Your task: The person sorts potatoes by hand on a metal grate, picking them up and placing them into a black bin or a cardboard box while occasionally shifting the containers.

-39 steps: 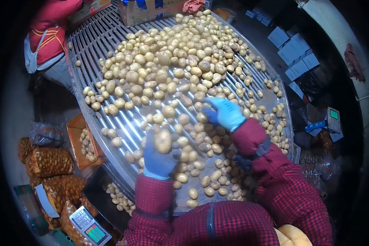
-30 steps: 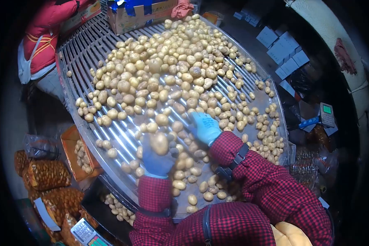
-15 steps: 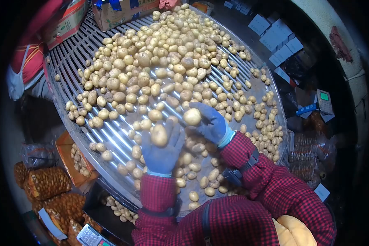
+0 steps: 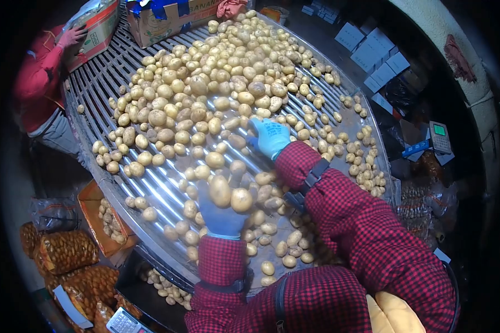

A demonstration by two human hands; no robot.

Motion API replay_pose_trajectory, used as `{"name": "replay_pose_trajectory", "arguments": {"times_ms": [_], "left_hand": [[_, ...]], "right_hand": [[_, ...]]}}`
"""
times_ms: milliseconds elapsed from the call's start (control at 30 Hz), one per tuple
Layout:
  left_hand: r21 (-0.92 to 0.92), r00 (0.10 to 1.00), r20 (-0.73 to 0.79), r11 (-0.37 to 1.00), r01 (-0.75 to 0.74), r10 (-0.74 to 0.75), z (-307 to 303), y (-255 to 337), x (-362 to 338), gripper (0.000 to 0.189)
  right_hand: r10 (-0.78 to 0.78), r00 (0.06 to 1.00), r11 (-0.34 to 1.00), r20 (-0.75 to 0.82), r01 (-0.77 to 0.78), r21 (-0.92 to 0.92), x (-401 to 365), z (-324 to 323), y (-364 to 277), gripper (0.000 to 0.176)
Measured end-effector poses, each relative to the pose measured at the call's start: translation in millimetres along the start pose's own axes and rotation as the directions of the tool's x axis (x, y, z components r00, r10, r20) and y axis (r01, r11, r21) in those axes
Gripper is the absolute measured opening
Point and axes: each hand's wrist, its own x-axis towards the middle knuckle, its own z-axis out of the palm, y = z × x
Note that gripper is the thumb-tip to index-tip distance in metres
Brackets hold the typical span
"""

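My left hand (image 4: 222,213), in a blue glove, is palm up with its fingers curled around two potatoes. One potato (image 4: 220,191) lies near the fingers, and another potato (image 4: 241,200) sits beside it. My right hand (image 4: 270,137), gloved in light blue, reaches palm down to the near edge of the potato pile (image 4: 205,77). Its thumb and fingers are apart, close to a potato (image 4: 237,141); the fingertips are partly hidden. Loose potatoes lie under and around both hands on the slatted metal table (image 4: 166,191).
Across the table at left, a person in red (image 4: 44,77) touches a carton (image 4: 97,33). A banana box (image 4: 172,22) stands at the far edge. Below left are an orange-lined crate (image 4: 89,194), a black bin (image 4: 133,266) and net sacks (image 4: 66,250). A scale display (image 4: 440,136) is at right.
My right hand has moved forward to the pile, and the potato it held is now out of it. My left hand now holds two potatoes instead of one. The person in red has leaned into view.
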Motion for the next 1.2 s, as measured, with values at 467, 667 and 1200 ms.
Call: {"name": "replay_pose_trajectory", "arguments": {"times_ms": [467, 667, 1200], "left_hand": [[0.39, 0.977, 0.142, 0.898, -0.204, 0.16, 14, 19, -8, 0.048], [0.442, 0.963, 0.131, 0.856, -0.27, 0.236, 9, 13, -6, 0.04], [-0.149, 0.989, -0.099, 0.984, 0.095, -0.11, 39, 34, -9, 0.048]], "right_hand": [[-0.143, 0.916, 0.033, 0.375, -0.375, 0.927, -76, -34, -4, 0.04], [-0.014, 0.996, 0.706, 0.094, -0.057, 0.706, -74, -35, 34, 0.029], [0.053, 0.939, -0.188, 0.34, -0.325, 0.927, -40, -19, 85, 0.041]]}}
